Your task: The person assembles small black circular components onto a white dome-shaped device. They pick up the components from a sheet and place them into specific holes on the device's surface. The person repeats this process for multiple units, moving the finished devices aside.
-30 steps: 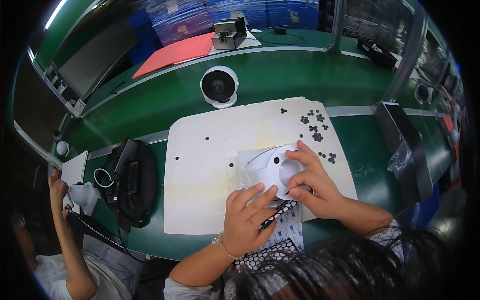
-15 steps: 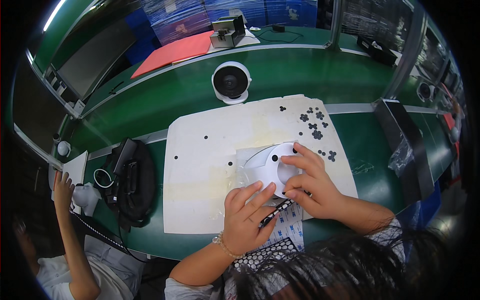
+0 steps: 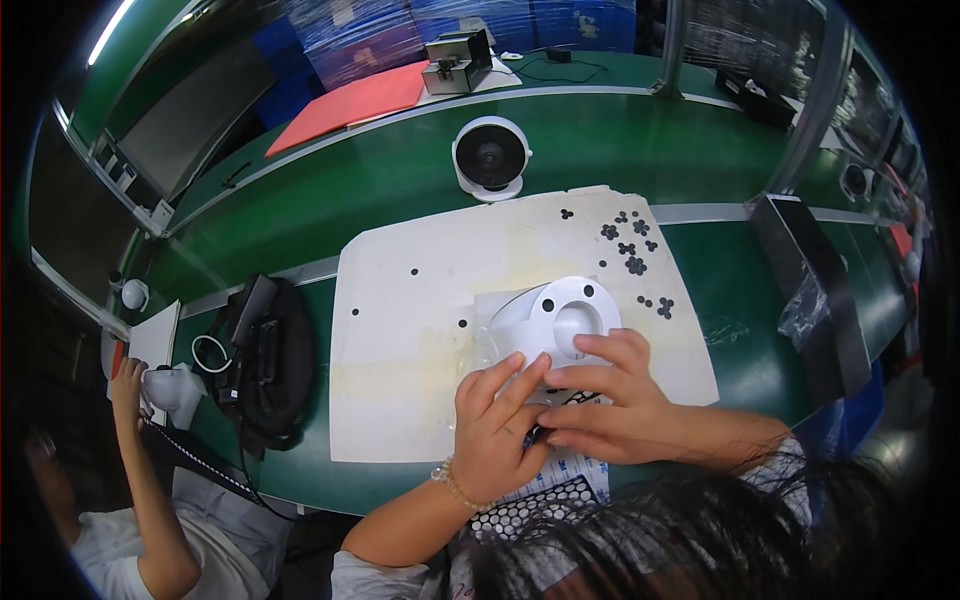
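Note:
A white rounded housing lies on the worn white board, its ring-shaped base tilted up toward me. Two black round pads show on the ring. My left hand, wearing a beaded bracelet, rests two fingertips at the ring's lower edge. Its thumb side grips a black punched sheet, largely covered by my hands. My right hand is bent over that sheet, thumb and fingertips beside my left thumb; anything pinched there is hidden. Blue-printed backing paper and another punched sheet lie below my hands.
Black pads are scattered on the board. Behind it stands a white device with a black round front. A black bag lies left, near a co-worker's hand beside another white device. A long black box stands right.
My right hand has left the ring and moved down toward the sheet by my left hand, uncovering the ring and its two upper pads. The view has shifted slightly.

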Available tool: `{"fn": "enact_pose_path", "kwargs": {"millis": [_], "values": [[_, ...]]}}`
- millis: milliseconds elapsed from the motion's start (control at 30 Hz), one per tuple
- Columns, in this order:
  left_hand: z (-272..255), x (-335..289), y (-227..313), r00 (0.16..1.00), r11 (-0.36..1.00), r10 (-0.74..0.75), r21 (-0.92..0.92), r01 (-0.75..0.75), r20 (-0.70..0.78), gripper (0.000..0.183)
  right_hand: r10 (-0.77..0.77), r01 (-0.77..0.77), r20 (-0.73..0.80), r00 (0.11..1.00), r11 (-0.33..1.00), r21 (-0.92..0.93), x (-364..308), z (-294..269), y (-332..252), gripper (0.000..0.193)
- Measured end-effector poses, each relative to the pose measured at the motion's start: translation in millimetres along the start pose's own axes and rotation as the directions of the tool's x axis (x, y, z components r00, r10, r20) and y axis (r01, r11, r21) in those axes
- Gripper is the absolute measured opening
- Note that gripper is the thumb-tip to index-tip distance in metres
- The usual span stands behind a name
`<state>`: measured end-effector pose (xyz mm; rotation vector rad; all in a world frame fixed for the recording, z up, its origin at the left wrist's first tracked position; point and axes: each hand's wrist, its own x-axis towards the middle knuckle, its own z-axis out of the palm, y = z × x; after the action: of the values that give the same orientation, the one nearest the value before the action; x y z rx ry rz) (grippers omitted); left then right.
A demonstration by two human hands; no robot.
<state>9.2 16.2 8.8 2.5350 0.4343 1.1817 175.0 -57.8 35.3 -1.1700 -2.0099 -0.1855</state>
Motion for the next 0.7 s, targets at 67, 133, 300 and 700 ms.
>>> {"fn": "enact_pose_path", "kwargs": {"millis": [67, 133, 300, 700], "values": [[1, 0, 0, 1.0, 1.0, 0.001, 0.016, -0.001, 0.013, 0.013, -0.046, 0.046, -0.007, 0.999, 0.999, 0.01, 1, 4, 1, 0.017], [1, -1, -2, 1.0, 1.0, 0.005, -0.001, -0.005, 0.011, 0.013, -0.123, 0.123, -0.027, 0.992, 0.992, 0.014, 0, 5, 1, 0.013], [5, -1, -3, 1.0, 1.0, 0.016, 0.014, -0.016, -0.012, 0.016, 0.101, -0.103, 0.019, 0.995, 0.979, 0.177, -12, -5, 11, 0.006], [3, -1, -1, 1.0, 1.0, 0.001, 0.016, -0.001, 0.016, 0.015, 0.483, -0.484, 0.111, 0.869, 0.779, 0.398, -15, -21, 35, 0.01]]}}
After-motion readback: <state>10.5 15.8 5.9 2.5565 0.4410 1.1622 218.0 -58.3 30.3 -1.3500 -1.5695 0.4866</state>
